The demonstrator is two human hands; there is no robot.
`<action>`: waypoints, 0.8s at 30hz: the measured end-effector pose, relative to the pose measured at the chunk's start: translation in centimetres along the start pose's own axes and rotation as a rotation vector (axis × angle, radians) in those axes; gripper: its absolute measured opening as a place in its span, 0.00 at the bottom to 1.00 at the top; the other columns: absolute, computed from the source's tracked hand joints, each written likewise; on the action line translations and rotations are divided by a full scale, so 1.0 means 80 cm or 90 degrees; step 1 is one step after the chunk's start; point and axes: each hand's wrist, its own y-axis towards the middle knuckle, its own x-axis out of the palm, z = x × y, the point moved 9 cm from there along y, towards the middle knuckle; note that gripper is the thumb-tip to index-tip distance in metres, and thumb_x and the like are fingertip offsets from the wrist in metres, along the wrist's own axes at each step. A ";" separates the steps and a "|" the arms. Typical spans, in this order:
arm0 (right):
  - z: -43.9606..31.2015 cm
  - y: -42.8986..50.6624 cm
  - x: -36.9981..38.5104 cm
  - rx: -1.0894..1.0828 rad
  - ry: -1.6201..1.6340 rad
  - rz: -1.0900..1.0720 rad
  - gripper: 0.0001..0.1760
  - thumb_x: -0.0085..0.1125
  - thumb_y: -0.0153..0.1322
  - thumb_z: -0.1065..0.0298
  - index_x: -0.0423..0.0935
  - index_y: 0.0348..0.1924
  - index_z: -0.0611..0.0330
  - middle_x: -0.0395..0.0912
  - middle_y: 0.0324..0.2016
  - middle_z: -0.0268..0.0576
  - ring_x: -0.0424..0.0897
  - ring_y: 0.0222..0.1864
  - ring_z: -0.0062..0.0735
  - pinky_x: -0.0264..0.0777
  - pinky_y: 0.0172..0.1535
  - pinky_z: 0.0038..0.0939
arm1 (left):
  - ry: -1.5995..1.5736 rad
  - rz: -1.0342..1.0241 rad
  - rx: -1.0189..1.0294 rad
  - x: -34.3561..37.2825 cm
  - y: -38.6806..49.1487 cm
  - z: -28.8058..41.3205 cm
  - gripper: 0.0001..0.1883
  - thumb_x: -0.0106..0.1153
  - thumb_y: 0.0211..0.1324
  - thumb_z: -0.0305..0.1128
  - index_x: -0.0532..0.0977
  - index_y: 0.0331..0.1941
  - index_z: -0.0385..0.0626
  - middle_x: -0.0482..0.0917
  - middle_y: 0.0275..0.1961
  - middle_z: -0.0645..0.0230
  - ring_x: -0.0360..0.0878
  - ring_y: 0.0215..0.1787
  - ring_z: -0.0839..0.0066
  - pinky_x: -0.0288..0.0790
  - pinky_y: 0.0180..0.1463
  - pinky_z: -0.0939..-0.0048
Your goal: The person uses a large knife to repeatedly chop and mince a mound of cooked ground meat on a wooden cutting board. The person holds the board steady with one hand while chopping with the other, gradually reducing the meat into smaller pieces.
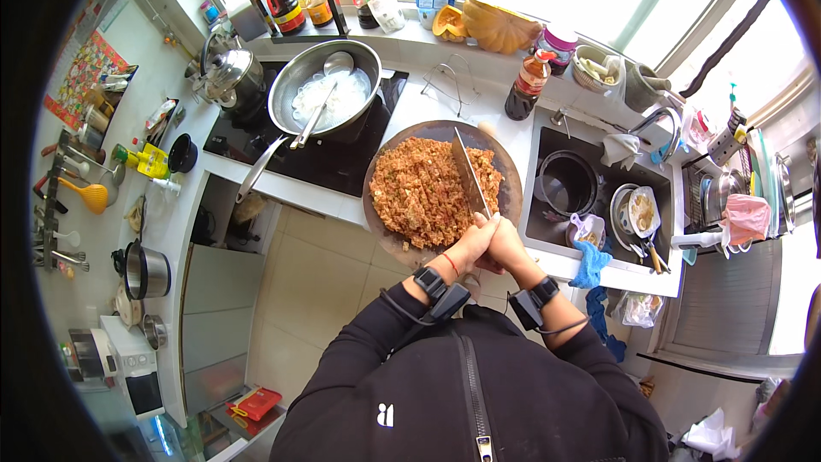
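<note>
A round chopping board lies on the counter's front edge, with a wide heap of reddish-brown minced food on it. A cleaver stands with its blade in the right part of the heap, its tip pointing away from me. Both hands are together at its handle, which they mostly hide. My right hand is closed around the handle. My left hand overlaps it from the left, with its fingers wrapped at the same grip; how much of the handle it holds itself is partly hidden.
Left of the board, a steel wok with a ladle and whitish contents sits on the black cooktop. A wire rack and a sauce bottle stand behind. To the right, the sink holds a dark pot and bowls.
</note>
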 end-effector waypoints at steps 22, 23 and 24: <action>0.088 -0.007 -0.082 0.172 0.499 -0.169 0.25 0.47 0.77 0.39 0.65 0.32 0.52 0.59 0.12 0.28 0.57 0.09 0.18 0.53 0.13 0.22 | 0.176 -0.190 -0.060 0.087 0.015 0.010 0.34 0.42 0.66 0.65 0.63 0.58 0.45 0.76 0.45 0.64 0.81 0.41 0.71 0.80 0.42 0.65; 0.097 -0.010 -0.091 0.164 0.555 -0.186 0.27 0.45 0.75 0.36 0.65 0.31 0.51 0.57 0.12 0.28 0.55 0.09 0.18 0.53 0.14 0.22 | 0.234 -0.172 -0.035 0.081 0.015 0.007 0.31 0.45 0.68 0.61 0.65 0.58 0.44 0.77 0.46 0.64 0.80 0.41 0.74 0.79 0.43 0.68; 0.107 -0.011 -0.098 0.164 0.589 -0.204 0.27 0.44 0.75 0.35 0.64 0.30 0.51 0.56 0.12 0.28 0.54 0.09 0.18 0.53 0.14 0.23 | 0.275 -0.167 -0.034 0.072 0.015 0.002 0.28 0.47 0.69 0.57 0.67 0.56 0.44 0.77 0.46 0.65 0.80 0.40 0.75 0.79 0.43 0.71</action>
